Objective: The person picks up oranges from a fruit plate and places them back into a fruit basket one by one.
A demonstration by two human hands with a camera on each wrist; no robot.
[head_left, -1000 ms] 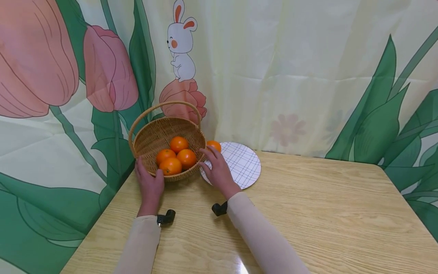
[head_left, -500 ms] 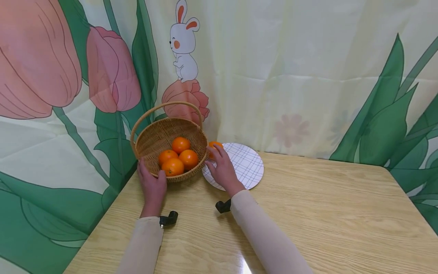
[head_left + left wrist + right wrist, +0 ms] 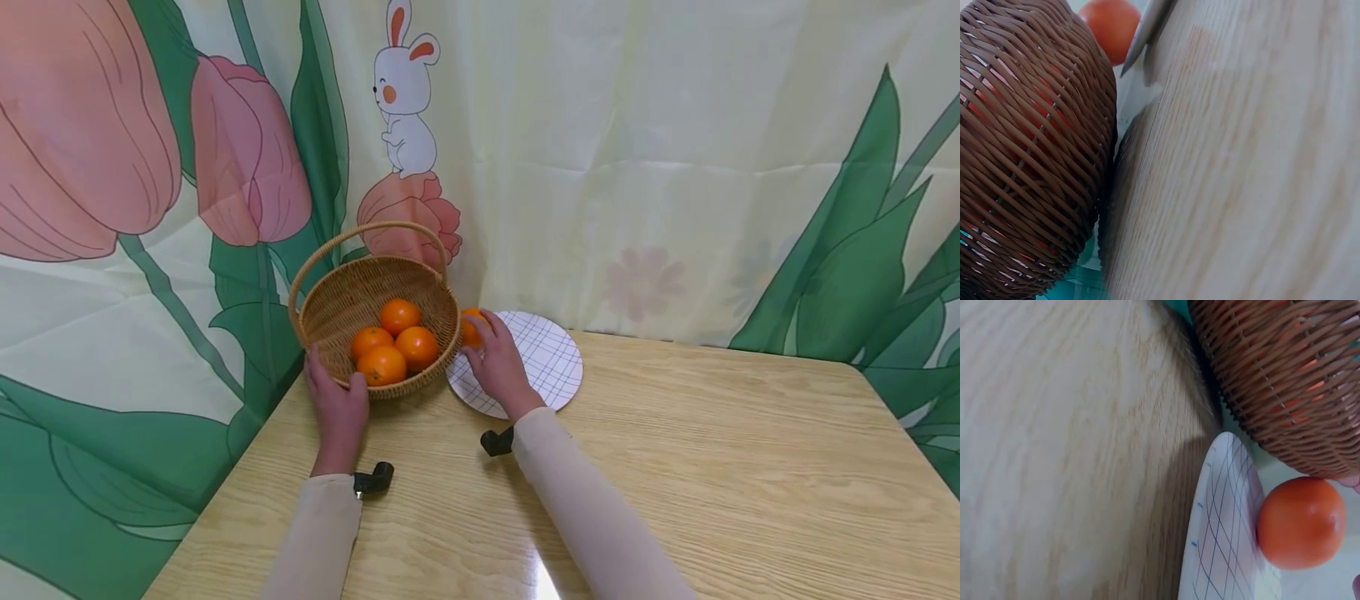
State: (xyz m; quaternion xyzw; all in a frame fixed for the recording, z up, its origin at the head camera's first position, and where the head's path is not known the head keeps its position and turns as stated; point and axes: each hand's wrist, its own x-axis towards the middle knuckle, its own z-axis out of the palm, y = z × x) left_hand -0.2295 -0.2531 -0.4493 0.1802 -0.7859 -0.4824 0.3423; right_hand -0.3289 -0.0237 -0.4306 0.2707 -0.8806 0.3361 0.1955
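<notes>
A wicker basket [image 3: 348, 292] with an arched handle stands at the far left, several oranges [image 3: 383, 366] inside. My left hand [image 3: 341, 421] holds its front left rim, the thumb at the front and fingers along the left side. Another orange [image 3: 472, 330] sits on a white checked round plate [image 3: 553, 364], close beside the basket. Around that orange my right hand [image 3: 501, 372] reaches with spread, slightly bent fingers. The right wrist view shows the orange [image 3: 1302, 522] with no finger plainly on it; most of the hand is out of that frame.
The wooden table [image 3: 712, 450] extends to the right and front. A printed curtain [image 3: 660, 183] with tulips and a rabbit hangs right behind the basket and plate. A black wrist camera [image 3: 373, 478] is on the left wrist, another [image 3: 497, 442] on the right.
My right hand has moved from the basket's right rim rightward to the orange on the plate. The left hand stays at the basket. The whole view has shifted slightly.
</notes>
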